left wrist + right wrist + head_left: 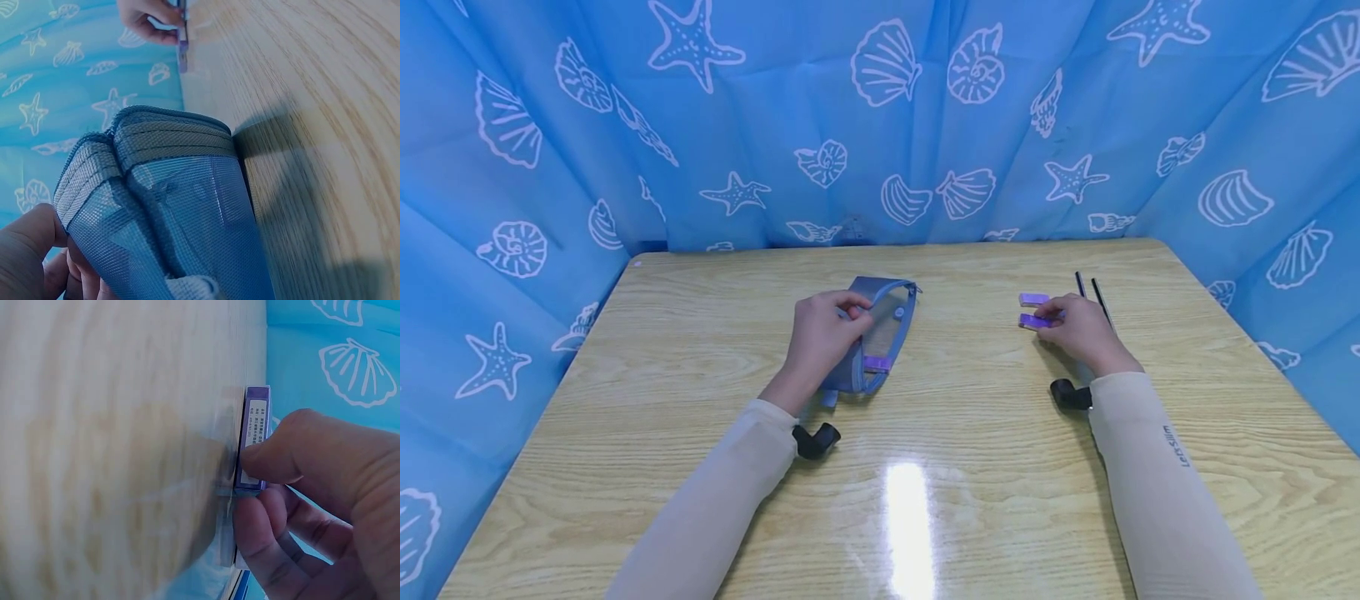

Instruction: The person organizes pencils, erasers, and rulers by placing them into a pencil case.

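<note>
A blue mesh zip pouch (pixel 853 367) lies on the table with its zipped mouth open to the right. My left hand (pixel 829 329) pinches the pouch's upper edge between thumb and fingers, as the left wrist view also shows. Inside the mouth lies a small purple block (pixel 877 364). Over to the right, my right hand (pixel 1081 329) holds the end of another small purple block (pixel 1034 321), its thumb on the white printed label (pixel 255 425). Just behind it lies a similar purple block (pixel 1033 299). Curled fingers partly hide the held block.
Two dark slim pens (pixel 1097 293) lie just beyond the right hand, partly covered by it. The wood-grain table (pixel 955 400) ends at a blue curtain (pixel 820 100) at the back and sides. Light glares off the tabletop near the front.
</note>
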The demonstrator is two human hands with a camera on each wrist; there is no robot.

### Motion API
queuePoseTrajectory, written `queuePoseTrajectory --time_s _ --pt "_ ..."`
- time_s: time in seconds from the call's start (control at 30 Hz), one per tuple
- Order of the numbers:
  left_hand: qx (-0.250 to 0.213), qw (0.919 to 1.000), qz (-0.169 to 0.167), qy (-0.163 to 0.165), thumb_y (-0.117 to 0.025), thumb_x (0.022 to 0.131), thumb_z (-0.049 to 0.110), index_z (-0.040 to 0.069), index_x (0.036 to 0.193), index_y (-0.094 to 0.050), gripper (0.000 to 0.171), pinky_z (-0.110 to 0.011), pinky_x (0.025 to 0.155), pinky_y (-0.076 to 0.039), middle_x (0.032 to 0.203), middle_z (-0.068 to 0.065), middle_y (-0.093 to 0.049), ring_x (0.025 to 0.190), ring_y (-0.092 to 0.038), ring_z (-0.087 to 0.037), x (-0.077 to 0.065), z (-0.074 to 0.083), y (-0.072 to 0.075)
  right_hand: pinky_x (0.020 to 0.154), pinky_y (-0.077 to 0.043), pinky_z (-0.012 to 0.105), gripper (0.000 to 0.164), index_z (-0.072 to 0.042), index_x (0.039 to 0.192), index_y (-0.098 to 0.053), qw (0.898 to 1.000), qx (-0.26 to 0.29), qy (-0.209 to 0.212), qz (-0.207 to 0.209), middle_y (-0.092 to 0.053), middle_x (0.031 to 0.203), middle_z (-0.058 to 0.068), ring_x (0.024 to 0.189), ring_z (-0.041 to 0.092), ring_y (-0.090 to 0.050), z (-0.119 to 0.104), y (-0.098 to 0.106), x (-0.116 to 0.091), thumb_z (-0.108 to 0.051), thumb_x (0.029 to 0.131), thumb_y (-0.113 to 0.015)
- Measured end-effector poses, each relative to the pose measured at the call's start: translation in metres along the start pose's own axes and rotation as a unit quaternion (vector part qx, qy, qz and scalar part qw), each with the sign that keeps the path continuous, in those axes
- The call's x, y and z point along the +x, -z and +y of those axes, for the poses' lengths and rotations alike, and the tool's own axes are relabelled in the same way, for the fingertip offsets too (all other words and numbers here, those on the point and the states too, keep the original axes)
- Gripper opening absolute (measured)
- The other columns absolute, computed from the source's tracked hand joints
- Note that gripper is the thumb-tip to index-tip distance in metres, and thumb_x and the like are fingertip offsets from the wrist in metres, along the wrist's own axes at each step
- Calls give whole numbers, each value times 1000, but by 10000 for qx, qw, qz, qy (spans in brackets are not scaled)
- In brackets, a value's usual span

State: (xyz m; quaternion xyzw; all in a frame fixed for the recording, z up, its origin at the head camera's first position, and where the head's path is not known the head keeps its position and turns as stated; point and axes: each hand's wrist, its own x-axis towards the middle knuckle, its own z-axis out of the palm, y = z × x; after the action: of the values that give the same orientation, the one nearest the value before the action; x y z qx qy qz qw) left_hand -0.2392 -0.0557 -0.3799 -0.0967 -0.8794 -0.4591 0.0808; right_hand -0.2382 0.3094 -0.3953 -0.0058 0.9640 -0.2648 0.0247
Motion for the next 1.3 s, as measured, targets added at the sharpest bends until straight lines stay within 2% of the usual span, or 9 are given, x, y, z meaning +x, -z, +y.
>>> queuePoseTrajectory --time_s 0.23,0.67,0.9,1.17,1.3 --pt "3 10000 16 -46 -67 82 13 18 91 -76 13 -28 49 -48 73 5 -65 54 -61 -10 0 -1 0 92 -43 54 35 7 118 -62 9999 106 -76 -102 -56 117 26 103 38 -55 1 0 0 -9 87 -66" --pt "23 10000 21 -53 -68 82 14 18 90 -76 12 -27 49 -49 73 4 -65 55 -61 -11 1 -1 0 79 -46 39 32 2 115 -65 9996 266 -111 -46 -66 106 21 93 31 -61 11 -2 1 -14 87 -68" --pt "70 10000 11 -30 -67 82 15 18 91 -76 13 -27 49 -48 73 4 -65 54 -60 -10 1 -2 0 78 -47 34 35 -2 121 -65 9988 453 -145 -137 -66 105 16 92 26 -61 16 -2 2 -19 90 -66" --pt "87 10000 10 -43 -67 82 14 18 91 -76 13 -29 49 -49 73 5 -65 55 -61 -11 1 -1 1 71 -50 20 44 0 128 -61 9946 995 -91 -264 -66 112 19 87 10 -60 8 3 1 -23 91 -68" --pt "112 9999 16 -59 -67 82 15 18 91 -76 13 -28 49 -48 73 5 -65 54 -60 -11 2 -1 1 72 -49 18 49 -1 132 -59 9926 1186 -47 -271 -65 117 19 87 3 -59 0 4 2 -26 91 -69"
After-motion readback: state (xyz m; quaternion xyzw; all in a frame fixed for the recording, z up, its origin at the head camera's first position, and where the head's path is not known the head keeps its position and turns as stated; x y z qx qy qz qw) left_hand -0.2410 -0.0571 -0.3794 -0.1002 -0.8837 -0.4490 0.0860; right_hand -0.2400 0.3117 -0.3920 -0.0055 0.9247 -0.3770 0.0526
